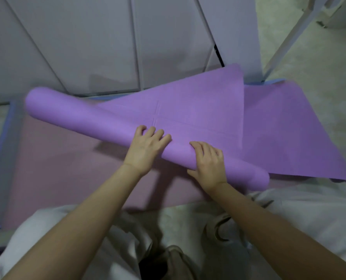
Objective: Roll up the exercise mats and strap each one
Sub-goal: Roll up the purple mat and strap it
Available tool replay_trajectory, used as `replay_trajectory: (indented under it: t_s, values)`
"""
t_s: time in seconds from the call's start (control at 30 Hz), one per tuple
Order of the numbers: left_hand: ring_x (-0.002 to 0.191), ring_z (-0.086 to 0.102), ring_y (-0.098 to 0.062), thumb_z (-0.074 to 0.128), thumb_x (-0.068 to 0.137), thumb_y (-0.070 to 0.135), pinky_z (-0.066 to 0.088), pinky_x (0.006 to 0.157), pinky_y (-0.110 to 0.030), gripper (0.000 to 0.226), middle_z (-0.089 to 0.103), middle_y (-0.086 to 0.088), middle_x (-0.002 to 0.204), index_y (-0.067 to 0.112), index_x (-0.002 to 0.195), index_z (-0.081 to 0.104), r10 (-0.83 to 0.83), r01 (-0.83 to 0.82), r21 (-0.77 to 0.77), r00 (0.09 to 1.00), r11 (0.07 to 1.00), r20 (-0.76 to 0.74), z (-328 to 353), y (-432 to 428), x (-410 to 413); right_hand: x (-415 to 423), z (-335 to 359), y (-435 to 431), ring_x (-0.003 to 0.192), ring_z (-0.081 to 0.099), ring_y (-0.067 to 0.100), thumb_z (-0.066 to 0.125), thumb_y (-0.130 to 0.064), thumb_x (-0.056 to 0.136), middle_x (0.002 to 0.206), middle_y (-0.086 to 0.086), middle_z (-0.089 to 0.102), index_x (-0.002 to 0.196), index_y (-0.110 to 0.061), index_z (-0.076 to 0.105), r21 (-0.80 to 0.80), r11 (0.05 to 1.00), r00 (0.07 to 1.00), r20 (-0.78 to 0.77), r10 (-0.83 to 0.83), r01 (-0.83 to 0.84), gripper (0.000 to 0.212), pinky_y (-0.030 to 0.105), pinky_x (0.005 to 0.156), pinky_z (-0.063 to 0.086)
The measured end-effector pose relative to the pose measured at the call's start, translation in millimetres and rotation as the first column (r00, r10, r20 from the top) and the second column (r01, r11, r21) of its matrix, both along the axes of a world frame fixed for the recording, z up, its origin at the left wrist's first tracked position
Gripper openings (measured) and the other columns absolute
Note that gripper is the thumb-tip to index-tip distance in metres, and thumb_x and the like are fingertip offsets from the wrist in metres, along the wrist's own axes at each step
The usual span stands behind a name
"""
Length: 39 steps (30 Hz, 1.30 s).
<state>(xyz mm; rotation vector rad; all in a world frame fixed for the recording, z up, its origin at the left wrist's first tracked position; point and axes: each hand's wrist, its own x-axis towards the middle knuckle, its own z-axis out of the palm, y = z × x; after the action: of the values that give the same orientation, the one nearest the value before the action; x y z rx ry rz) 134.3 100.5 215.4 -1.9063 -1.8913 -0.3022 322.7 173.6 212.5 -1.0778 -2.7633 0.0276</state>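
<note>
In the head view, a purple mat [99,118] is seen partly rolled, with the roll laid slantwise across a pink mat [67,168] that is spread flat on the floor [319,57]. The unrolled tail is spread past the pink mat's far right corner. The roll is clasped toward its right end by the left hand [147,150] and the right hand [208,162], with the fingers curled over its top.

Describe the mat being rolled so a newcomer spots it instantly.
Below the grey panelled wall lies a flat pink mat. On it sits the purple mat, gripped by the left hand and right hand. It alone is partly rolled into a thick tube, with its unrolled tail spreading to the right.
</note>
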Motion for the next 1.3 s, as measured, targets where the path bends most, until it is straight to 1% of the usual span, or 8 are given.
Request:
replay_trajectory:
  t_s: [0.2,0.4,0.67,0.77,0.87,1.03,1.17,1.3]
  values:
    - [0.069,0.057,-0.024,0.082,0.038,0.005,0.041,0.066,-0.034,0.074,0.057,0.000,0.077,0.023,0.098,0.044,0.156,-0.104,-0.268,0.971,0.958,0.182,-52.4,-28.9,30.4,19.0,-18.4,0.2,0.074,0.064,0.022,0.086,-0.038,0.021,0.091,0.001,0.065,0.108,-0.018,0.052,-0.076,0.983,0.962,0.209,0.177,-0.164,0.096,0.032,0.070,0.043]
    - [0.066,0.061,-0.023,0.085,0.020,0.015,0.046,0.054,-0.032,0.085,0.060,0.001,0.076,0.021,0.098,0.052,0.237,-0.052,-0.465,0.907,0.884,0.348,-81.6,-21.7,71.3,44.6,-26.7,23.7,0.063,0.058,0.025,0.084,-0.045,0.032,0.082,0.004,0.062,0.100,-0.013,0.062,-0.111,0.954,0.853,0.427,0.299,-0.278,0.078,0.032,0.057,0.047]
    - [0.121,0.039,-0.025,0.064,0.078,0.038,0.029,0.095,-0.035,0.069,0.043,-0.005,0.127,0.021,0.138,0.035,0.233,0.167,-0.658,0.848,0.735,0.476,-98.3,0.6,77.7,62.8,-46.8,48.0,0.077,0.064,0.030,0.084,-0.055,0.045,0.094,0.009,0.064,0.113,-0.008,0.059,-0.287,0.935,0.807,0.491,0.328,-0.206,0.086,0.037,0.067,0.051]
    - [0.118,0.042,-0.023,0.061,0.079,0.057,0.031,0.099,-0.033,0.071,0.048,-0.006,0.126,0.022,0.137,0.042,0.244,0.335,-0.624,0.713,0.706,0.658,-115.5,15.0,70.5,69.4,-55.9,64.6,0.115,0.053,0.027,0.070,-0.044,0.073,0.130,0.007,0.050,0.139,-0.012,0.034,-0.332,0.933,0.767,0.561,0.313,-0.138,0.081,0.036,0.093,0.039]
    - [0.116,0.049,-0.027,0.044,0.094,0.046,0.034,0.097,-0.031,0.045,0.056,-0.013,0.120,0.013,0.123,0.056,0.337,0.401,-0.591,0.544,0.700,0.769,-130.6,38.4,64.4,71.8,-70.0,83.0,0.121,0.048,0.024,0.071,-0.038,0.076,0.137,0.005,0.045,0.145,-0.013,0.021,-0.337,0.938,0.719,0.634,0.285,-0.074,0.088,0.034,0.097,0.035]
    - [0.125,0.040,-0.028,0.047,0.097,0.036,0.031,0.101,-0.040,0.039,0.045,-0.010,0.132,0.020,0.132,0.049,0.479,0.067,-0.645,0.613,0.761,0.629,-169.0,69.5,33.0,69.5,-106.2,116.0,0.123,0.047,0.024,0.070,-0.032,0.077,0.139,0.006,0.043,0.148,-0.008,0.012,-0.316,0.947,0.641,0.717,0.275,-0.053,0.095,0.033,0.098,0.035]
    - [0.128,0.037,-0.036,0.058,0.092,0.028,0.030,0.104,-0.044,0.054,0.037,-0.021,0.139,0.009,0.140,0.039,0.636,-0.181,-0.639,0.472,0.748,0.610,-191.4,97.1,5.3,70.5,-137.2,135.2,0.124,0.047,0.024,0.070,-0.024,0.077,0.139,0.007,0.043,0.148,-0.006,0.010,-0.345,0.938,0.600,0.741,0.302,-0.046,0.095,0.033,0.099,0.034]
    - [0.139,0.028,-0.031,0.058,0.091,0.039,0.021,0.113,-0.049,0.073,0.028,-0.017,0.151,0.009,0.148,0.024,0.752,-0.153,-0.742,0.254,0.652,0.608,-218.0,125.8,-6.1,72.2,-165.0,146.6,0.124,0.046,0.025,0.067,-0.021,0.081,0.141,0.007,0.042,0.150,-0.005,-0.003,-0.377,0.925,0.597,0.734,0.326,-0.041,0.100,0.033,0.102,0.034]
